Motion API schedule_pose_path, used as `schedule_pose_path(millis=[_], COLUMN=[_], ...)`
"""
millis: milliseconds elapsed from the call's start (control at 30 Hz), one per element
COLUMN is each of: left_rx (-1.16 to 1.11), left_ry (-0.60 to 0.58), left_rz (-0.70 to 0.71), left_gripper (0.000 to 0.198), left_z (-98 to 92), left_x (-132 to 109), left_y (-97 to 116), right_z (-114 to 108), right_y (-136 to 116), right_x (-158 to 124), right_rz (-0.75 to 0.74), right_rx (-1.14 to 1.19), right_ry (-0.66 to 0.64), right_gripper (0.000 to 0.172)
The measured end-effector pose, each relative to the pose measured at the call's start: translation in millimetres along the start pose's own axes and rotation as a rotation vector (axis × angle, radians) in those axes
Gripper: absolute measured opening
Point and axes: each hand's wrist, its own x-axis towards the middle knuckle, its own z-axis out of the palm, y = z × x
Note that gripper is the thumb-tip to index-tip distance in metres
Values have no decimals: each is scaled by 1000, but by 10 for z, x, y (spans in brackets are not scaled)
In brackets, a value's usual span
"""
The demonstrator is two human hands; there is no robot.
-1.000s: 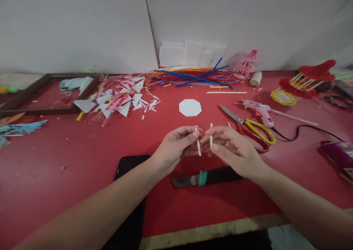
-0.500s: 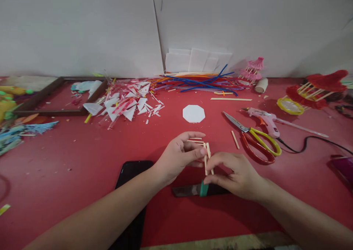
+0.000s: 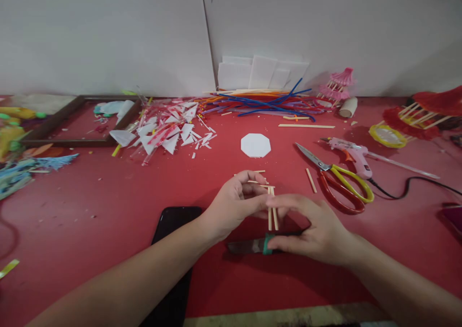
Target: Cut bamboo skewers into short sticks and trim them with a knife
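Several short wooden sticks (image 3: 270,216) are pinched in my left hand (image 3: 234,204), two of them pointing down side by side and another lying crosswise at their top. My right hand (image 3: 310,226) has its index fingertip at these sticks, close to my left thumb, while its thumb is spread away below. Beneath the hands lies a knife (image 3: 247,246) with a green band, its handle partly hidden by my right hand. More thin sticks show behind my left fingers. Beyond them is a white octagonal piece (image 3: 255,145) on the red table (image 3: 119,211).
Scissors (image 3: 334,177) and a pink glue gun (image 3: 352,156) lie right, near a single stick (image 3: 311,180). A black phone (image 3: 173,269) is under my left forearm. Pipe cleaners (image 3: 267,103), scraps (image 3: 169,129) and a brown frame (image 3: 72,141) lie behind.
My right index finger has moved up along the sticks toward my left thumb, and its thumb is farther from them. The sticks have turned slightly. The view has shifted a little.
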Motion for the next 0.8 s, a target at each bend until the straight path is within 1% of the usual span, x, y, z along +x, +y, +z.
schedule_pose_path(millis=[33, 100, 133, 200, 300, 500, 600, 800], left_rx=[2, 13, 20, 37, 65, 66, 54, 47], left_ry=[8, 13, 11, -1, -15, -33, -14, 32], left_rz=[9, 20, 22, 23, 24, 33, 27, 12], left_gripper=[32, 32, 32, 32, 33, 31, 32, 29], left_z=[-5, -14, -18, -22, -22, -23, -22, -4], left_x=[0, -1, -1, -4, -11, -15, -15, -13], left_y=[-1, 2, 5, 12, 20, 11, -3, 33], right_z=[-22, -67, -87, -113, -119, -89, -83, -75], right_y=[6, 24, 36, 59, 85, 77, 64, 43], right_x=[-1, 3, 7, 20, 36, 36, 31, 58], right_rz=[18, 80, 107, 121, 95, 84, 62, 43], right_rx=[-35, -105, -131, -159, -177, -176, -193, -193], right_ry=[29, 50, 39, 2, -26, 0, 21, 31], right_gripper=[54, 67, 71, 75, 72, 73, 69, 68])
